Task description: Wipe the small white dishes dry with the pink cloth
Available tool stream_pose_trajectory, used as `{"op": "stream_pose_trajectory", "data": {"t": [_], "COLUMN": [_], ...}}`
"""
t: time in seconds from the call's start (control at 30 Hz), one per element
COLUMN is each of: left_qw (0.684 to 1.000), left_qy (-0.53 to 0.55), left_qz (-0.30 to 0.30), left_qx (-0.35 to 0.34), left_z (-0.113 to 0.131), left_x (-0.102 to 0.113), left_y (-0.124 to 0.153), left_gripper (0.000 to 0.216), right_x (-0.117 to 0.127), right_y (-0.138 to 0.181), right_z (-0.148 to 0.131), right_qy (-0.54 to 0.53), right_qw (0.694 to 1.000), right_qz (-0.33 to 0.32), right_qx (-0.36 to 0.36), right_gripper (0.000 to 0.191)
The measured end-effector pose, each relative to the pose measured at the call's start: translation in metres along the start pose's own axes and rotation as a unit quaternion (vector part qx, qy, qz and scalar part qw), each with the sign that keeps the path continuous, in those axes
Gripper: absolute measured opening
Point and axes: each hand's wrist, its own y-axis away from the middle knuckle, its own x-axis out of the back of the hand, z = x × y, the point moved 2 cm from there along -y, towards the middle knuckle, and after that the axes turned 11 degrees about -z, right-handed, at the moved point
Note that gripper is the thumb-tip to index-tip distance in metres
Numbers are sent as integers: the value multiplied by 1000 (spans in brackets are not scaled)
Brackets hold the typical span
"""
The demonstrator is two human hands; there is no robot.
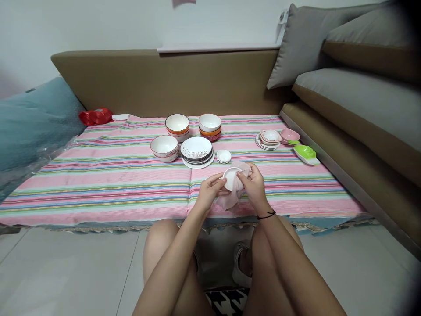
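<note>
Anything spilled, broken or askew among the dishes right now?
Nothing stands out. The bowl stacks and plate stack stand upright on the striped cloth, with no spill visible. The small white dish, held against a thin pale sheet, shows no break, though fine cracks would not show.

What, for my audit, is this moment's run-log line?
left hand: holds white dish; right hand: holds thin sheet against dish; nearby: stacked plates

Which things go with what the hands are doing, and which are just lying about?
Belong:
white dish, in the left hand
thin pale sheet, in the right hand
probably the stacked plates and stacked bowls

Just lying about:
red bundle
blue cushion
grey pillow
</note>
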Motion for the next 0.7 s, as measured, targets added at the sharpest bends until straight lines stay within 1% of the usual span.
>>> {"op": "stream_pose_trajectory", "data": {"t": [0.17, 0.3, 0.37, 0.47, 0.53, 0.63, 0.7], "left_qw": [1000, 999, 1000, 999, 997, 995, 996], "left_qy": [-27, -31, -19, 2, 8, 13, 11], "left_qz": [-12, -9, 7, 45, 73, 96, 92], "left_qx": [10, 5, 1, -3, -3, -4, -6], "left_z": [3, 3, 1, 0, 0, 0, 1], "left_x": [2, 1, 1, 2, 4, 5, 5], "left_y": [3, 4, 4, 3, 2, 1, 1], "left_gripper": [38, 38, 38, 37, 37, 39, 39], "right_x": [-1, -2, -3, -6, -7, -9, -9], "right_y": [0, 1, 1, 0, 0, 1, 2], "right_z": [-6, -5, -4, -2, -1, -2, -1], "right_qy": [59, 120, 108, 44, 17, 1, 3], "right_qw": [996, 990, 992, 997, 999, 999, 998], "right_qz": [-60, -72, -70, -57, -41, -49, -68], "right_qx": [7, 4, 5, 5, 5, -7, -16], "right_gripper": [25, 22, 25, 38, 41, 33, 28]}}
